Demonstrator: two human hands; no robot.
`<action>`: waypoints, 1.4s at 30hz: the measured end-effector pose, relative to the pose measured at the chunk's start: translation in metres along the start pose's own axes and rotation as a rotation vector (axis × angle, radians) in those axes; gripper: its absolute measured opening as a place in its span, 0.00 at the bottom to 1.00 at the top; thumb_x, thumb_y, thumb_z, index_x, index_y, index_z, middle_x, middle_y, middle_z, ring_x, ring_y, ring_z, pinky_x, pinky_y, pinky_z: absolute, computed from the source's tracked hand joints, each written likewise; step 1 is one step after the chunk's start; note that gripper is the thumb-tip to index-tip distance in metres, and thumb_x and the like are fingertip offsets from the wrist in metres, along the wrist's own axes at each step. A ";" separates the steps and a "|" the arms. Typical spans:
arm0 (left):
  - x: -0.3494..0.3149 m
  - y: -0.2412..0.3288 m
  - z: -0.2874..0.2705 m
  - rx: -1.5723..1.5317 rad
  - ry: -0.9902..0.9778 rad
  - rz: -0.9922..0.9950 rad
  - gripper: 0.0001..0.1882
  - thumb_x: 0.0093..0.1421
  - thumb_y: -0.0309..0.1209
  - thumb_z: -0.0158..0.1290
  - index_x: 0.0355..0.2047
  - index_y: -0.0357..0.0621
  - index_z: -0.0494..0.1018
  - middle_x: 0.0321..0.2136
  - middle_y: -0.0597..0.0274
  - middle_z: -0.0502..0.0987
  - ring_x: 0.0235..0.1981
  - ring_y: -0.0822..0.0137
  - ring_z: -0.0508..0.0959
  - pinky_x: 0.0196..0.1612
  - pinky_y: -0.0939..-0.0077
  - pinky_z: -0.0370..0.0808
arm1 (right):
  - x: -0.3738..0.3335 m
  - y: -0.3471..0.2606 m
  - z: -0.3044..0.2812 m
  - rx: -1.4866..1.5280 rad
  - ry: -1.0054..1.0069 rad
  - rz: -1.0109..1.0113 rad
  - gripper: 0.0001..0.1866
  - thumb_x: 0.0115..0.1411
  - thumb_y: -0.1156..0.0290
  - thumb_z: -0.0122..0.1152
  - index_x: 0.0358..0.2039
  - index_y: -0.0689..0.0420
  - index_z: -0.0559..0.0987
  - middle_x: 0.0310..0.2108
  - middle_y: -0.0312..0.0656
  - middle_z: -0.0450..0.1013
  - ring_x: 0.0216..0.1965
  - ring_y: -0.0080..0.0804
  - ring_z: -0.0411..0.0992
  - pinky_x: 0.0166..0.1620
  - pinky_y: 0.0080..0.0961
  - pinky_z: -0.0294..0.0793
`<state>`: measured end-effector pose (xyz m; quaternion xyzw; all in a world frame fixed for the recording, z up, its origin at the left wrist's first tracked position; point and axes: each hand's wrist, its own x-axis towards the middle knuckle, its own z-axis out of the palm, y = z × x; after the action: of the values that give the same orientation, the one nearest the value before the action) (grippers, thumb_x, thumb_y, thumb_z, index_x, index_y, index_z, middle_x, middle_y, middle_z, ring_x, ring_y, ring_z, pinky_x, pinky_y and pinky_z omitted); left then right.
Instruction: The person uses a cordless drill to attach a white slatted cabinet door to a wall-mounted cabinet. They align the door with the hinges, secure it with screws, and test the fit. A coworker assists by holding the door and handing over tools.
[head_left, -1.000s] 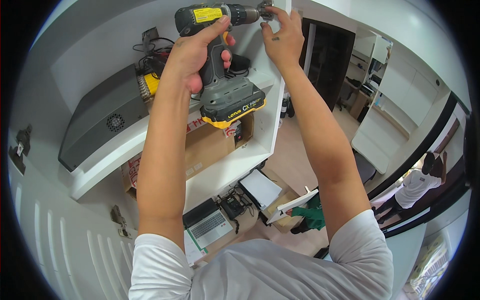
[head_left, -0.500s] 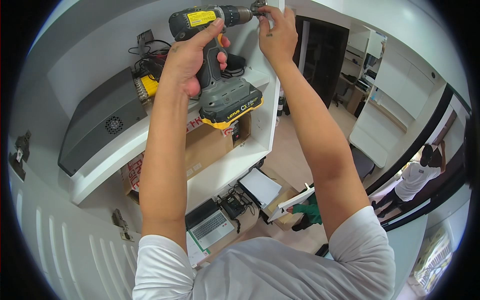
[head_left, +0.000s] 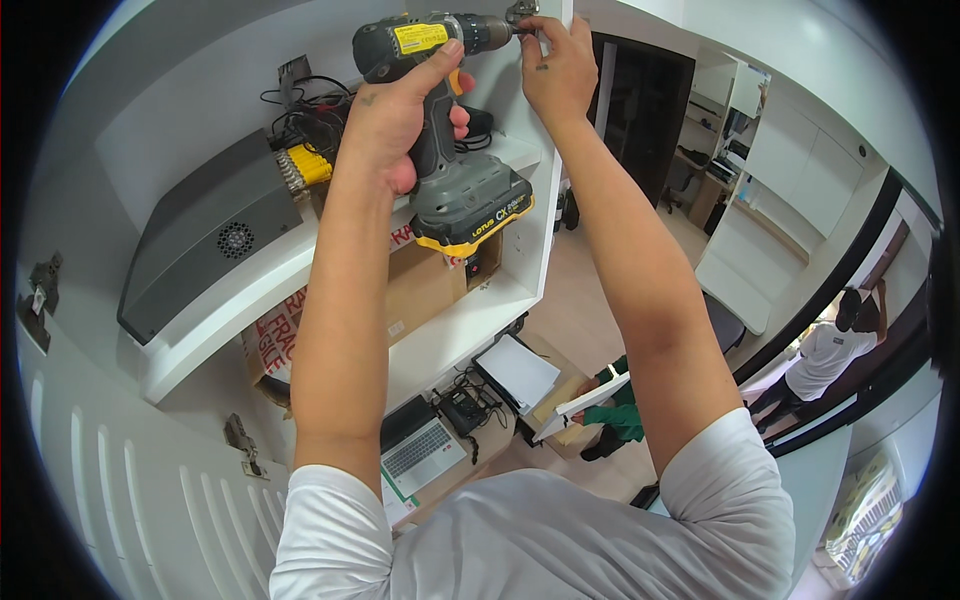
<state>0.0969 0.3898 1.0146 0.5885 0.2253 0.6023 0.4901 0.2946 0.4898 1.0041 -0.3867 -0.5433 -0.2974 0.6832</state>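
Left hand (head_left: 395, 125) grips a grey-black, yellow-trimmed cordless drill (head_left: 465, 195); right hand (head_left: 561, 72) bends fingers near its tip, grip unclear, beside a silver metal hinge (head_left: 519, 11) at the white panel (head_left: 543, 225) edge.

A long, dark grey box with a round vent (head_left: 195, 255) sits up high. A brown cardboard box (head_left: 425, 290) is lower. Below that, a silver laptop (head_left: 425, 452) is open near white paper (head_left: 517, 374).
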 end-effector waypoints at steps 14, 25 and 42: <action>-0.082 -0.004 -0.024 -0.186 0.155 0.081 0.19 0.66 0.41 0.61 0.50 0.43 0.73 0.34 0.55 0.81 0.21 0.70 0.77 0.25 0.72 0.76 | -0.003 -0.005 -0.010 -0.086 0.128 -0.226 0.08 0.55 0.70 0.70 0.37 0.54 0.87 0.62 0.63 0.68 0.63 0.62 0.64 0.64 0.47 0.64; -0.165 -0.007 -0.049 -0.158 0.093 0.151 0.23 0.63 0.33 0.63 0.55 0.36 0.72 0.38 0.48 0.81 0.23 0.66 0.78 0.28 0.73 0.78 | -0.038 -0.017 -0.043 -0.176 -0.090 -0.511 0.09 0.55 0.71 0.70 0.37 0.46 0.88 0.44 0.37 0.77 0.44 0.40 0.76 0.51 0.37 0.73; -0.224 -0.064 -0.108 0.155 0.004 -0.079 0.37 0.59 0.32 0.67 0.66 0.39 0.66 0.37 0.55 0.81 0.27 0.74 0.76 0.32 0.80 0.76 | -0.050 -0.020 -0.019 -0.575 -0.862 -0.308 0.08 0.59 0.71 0.59 0.31 0.58 0.85 0.33 0.55 0.82 0.40 0.50 0.82 0.46 0.45 0.82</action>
<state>-0.0213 0.2577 0.8283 0.6141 0.2950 0.5644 0.4662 0.2756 0.4628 0.9574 -0.5610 -0.7214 -0.3456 0.2134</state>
